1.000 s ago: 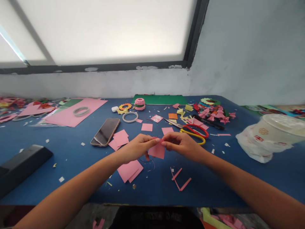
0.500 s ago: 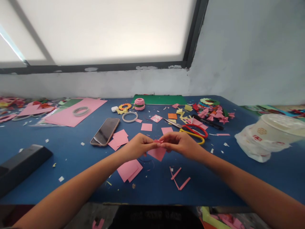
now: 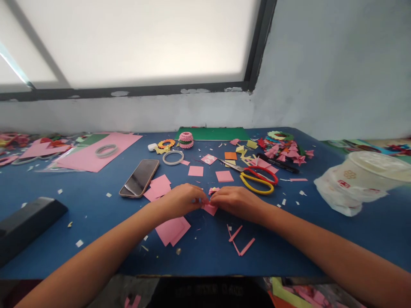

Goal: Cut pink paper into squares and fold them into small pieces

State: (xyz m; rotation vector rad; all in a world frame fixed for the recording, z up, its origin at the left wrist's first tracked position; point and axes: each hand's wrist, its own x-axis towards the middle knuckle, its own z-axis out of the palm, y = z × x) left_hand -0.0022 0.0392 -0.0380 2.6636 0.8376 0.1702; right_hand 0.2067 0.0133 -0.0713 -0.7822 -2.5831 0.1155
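Note:
Both hands meet over the middle of the table around one small pink paper square (image 3: 210,209). My left hand (image 3: 186,201) pinches its left side, and my right hand (image 3: 236,203) has its fingers closed on the right side. The fingers cover much of the sheet, so any fold in it is hard to see. Just beyond the fingertips shows a small pink patterned paper bit (image 3: 214,190). Left of my left hand lie pink squares (image 3: 160,186), and more pink squares (image 3: 173,230) rest under my forearm. Thin pink paper strips (image 3: 239,239) lie below my right hand.
Scissors (image 3: 257,179) with red and yellow handles lie beyond my right hand. A phone (image 3: 140,178), a tape roll (image 3: 173,158) and a pink ring stack (image 3: 186,140) sit further left and back. Folded paper pieces (image 3: 285,147) and a bagged white tub (image 3: 353,182) stand right.
My hands have lowered slightly, bringing the pink square closer to the table. The right fingers now curl over it more, hiding more of it. The view has shifted a little.

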